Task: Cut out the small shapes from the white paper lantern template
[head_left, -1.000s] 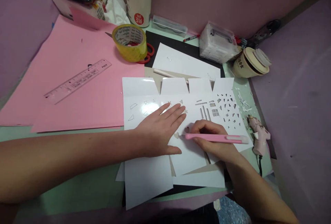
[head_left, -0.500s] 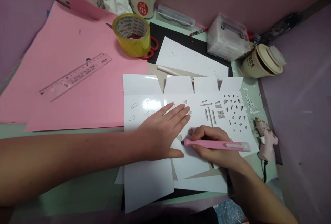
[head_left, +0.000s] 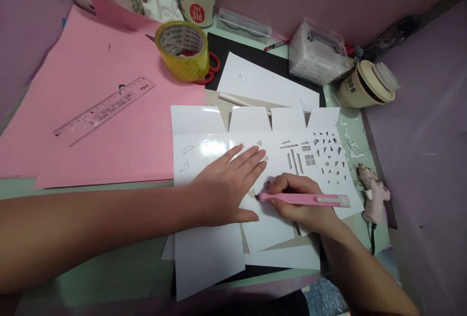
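White card sheet (head_left: 273, 167) lies flat in the centre of the frame, above the pale green bench (head_left: 138, 262), with a black mat (head_left: 255, 53) showing beyond its upper edge. The left hand (head_left: 228, 187) rests on it palm down, its grip spread and holding nothing, thumb held away from the fingers. The right hand (head_left: 308, 213), right of centre, has its grip pinching a pink craft knife (head_left: 292, 199). Over the last second the knife's dark tip has dropped from beside a heart-shaped hole (head_left: 251, 193) toward its lower right, then edged slightly back up, while the left hand keeps its place. That suggests short, careful strokes at this one outline, with the sheet held steady. Whether the blade touches the card, I cannot tell. Outlined shapes (head_left: 188, 149) further left look drawn, not cut through.
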Demonstrator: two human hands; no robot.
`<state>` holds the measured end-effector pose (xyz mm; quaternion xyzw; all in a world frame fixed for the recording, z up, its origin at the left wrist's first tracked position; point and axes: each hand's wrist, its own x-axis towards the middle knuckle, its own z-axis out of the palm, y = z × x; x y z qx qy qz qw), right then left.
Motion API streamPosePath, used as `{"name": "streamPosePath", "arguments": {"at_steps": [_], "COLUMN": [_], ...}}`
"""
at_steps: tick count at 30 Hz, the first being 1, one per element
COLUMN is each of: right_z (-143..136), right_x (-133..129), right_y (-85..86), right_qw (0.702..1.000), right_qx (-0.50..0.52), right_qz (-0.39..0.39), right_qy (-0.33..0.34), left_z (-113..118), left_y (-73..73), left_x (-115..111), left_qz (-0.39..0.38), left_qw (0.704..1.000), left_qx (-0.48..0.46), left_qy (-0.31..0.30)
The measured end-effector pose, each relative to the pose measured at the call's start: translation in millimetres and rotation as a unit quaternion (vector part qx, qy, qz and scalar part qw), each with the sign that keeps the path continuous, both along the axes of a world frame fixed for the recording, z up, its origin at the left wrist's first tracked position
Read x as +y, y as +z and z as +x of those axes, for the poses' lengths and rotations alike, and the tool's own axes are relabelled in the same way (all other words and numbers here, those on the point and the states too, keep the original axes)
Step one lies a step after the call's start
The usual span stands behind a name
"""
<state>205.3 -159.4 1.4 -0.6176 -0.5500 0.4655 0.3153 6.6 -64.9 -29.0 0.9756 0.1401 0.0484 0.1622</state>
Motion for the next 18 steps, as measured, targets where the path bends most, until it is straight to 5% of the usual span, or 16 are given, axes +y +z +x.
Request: {"name": "streamPosePath", "arguments": {"at_steps": [18], "right_z": [3.2], "right_x": [-1.9], "right_y": [-5.2], "right_qw": [0.999], "right_qx": [0.031], "right_qz": [-0.016], "right_qy": [0.002], "left_z": [1.7], "left_y": [2.8], "left_x": [1.2], "left_qz": [-0.013], "left_qw": [0.999], "left_qx": [0.039], "left_qy": [-0.003]}}
